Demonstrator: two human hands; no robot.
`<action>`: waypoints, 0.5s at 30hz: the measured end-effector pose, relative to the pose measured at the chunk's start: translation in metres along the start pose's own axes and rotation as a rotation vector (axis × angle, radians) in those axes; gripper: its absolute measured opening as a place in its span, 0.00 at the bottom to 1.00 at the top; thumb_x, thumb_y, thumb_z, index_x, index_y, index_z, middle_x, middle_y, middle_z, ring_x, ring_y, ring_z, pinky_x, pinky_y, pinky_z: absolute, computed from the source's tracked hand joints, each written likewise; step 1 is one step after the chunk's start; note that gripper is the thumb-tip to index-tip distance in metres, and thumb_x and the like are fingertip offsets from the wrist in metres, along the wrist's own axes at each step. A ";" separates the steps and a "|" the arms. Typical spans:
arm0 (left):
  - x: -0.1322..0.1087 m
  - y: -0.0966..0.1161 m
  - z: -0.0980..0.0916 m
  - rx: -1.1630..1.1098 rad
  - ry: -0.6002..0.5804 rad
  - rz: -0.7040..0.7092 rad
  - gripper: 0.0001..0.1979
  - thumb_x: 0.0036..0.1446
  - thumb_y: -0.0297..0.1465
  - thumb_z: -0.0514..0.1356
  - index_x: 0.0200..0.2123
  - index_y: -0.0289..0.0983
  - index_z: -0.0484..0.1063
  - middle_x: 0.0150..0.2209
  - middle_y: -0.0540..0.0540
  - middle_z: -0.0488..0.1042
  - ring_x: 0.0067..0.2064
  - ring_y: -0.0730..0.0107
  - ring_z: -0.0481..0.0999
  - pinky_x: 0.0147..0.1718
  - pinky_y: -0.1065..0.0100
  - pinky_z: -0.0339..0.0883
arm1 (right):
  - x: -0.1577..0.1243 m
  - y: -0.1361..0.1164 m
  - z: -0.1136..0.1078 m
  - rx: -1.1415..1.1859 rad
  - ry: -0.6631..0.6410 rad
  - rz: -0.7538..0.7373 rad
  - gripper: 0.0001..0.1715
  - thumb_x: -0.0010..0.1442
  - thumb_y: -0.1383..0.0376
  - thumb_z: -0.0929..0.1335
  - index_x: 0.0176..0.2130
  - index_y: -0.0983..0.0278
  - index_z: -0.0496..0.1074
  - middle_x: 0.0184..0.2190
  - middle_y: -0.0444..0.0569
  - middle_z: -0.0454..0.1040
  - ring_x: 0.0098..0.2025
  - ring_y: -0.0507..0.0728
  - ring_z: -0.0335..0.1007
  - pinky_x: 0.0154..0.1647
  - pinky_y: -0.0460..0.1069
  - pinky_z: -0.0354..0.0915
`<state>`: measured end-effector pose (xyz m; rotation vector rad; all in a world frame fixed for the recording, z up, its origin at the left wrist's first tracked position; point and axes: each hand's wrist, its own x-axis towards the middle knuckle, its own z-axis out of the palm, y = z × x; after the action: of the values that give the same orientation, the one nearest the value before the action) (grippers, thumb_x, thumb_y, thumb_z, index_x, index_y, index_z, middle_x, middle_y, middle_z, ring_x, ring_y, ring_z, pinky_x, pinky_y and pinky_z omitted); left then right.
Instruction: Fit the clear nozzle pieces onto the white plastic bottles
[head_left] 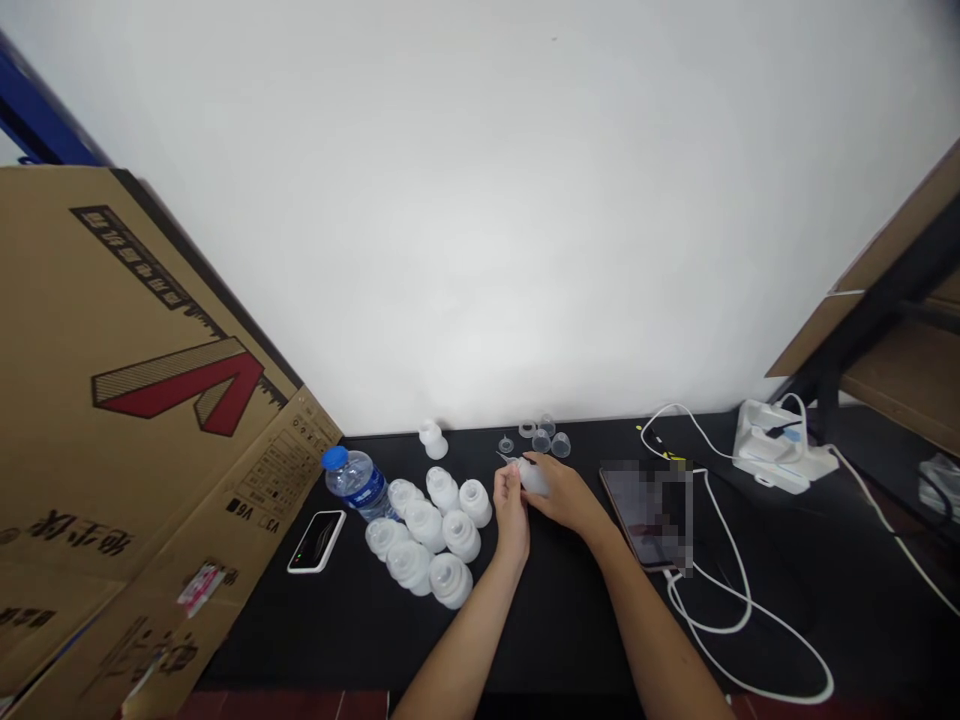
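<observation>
Near the middle of the black table, my right hand (pixel 559 492) is wrapped round a white translucent bottle (pixel 534 478). My left hand (pixel 511 500) meets it from the left, its fingers pinched at the bottle's top end, where a thin clear piece sticks out. Left of my hands stand several white bottles (pixel 424 525) in a close group, and one more bottle (pixel 433 440) stands apart near the wall. Beyond my hands lie several clear caps (pixel 560 445), a clear ring (pixel 527 429) and a small clear disc-like part (pixel 506 444).
A water bottle (pixel 358 482) with a blue cap and a white-edged phone (pixel 316 541) are at the left, beside a large cardboard box (pixel 150 400). To the right are a tablet (pixel 646 515), white cables (pixel 739 570) and a white power strip (pixel 780 450).
</observation>
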<state>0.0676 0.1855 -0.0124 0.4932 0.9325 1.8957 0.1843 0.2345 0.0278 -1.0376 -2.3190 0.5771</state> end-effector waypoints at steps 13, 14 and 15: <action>0.000 -0.004 0.001 -0.041 0.055 -0.008 0.24 0.62 0.54 0.69 0.49 0.42 0.77 0.46 0.44 0.80 0.51 0.61 0.79 0.52 0.62 0.72 | 0.001 -0.020 -0.007 -0.091 0.022 -0.013 0.23 0.67 0.66 0.73 0.60 0.59 0.71 0.52 0.52 0.80 0.51 0.61 0.81 0.52 0.51 0.74; 0.001 -0.004 0.002 -0.051 0.034 -0.010 0.25 0.63 0.54 0.68 0.51 0.42 0.78 0.50 0.43 0.80 0.56 0.58 0.79 0.57 0.60 0.71 | 0.001 -0.019 -0.007 -0.067 0.016 -0.001 0.23 0.67 0.65 0.73 0.60 0.58 0.71 0.51 0.52 0.81 0.50 0.61 0.81 0.52 0.51 0.75; 0.001 -0.004 0.002 -0.056 0.014 -0.012 0.25 0.64 0.54 0.67 0.52 0.42 0.79 0.52 0.41 0.81 0.60 0.55 0.78 0.60 0.59 0.69 | 0.000 -0.019 -0.007 -0.052 0.012 0.009 0.23 0.66 0.65 0.72 0.60 0.58 0.72 0.52 0.51 0.81 0.50 0.61 0.82 0.52 0.52 0.75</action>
<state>0.0707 0.1883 -0.0141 0.4405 0.8875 1.9113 0.1781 0.2245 0.0440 -1.0730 -2.3311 0.5159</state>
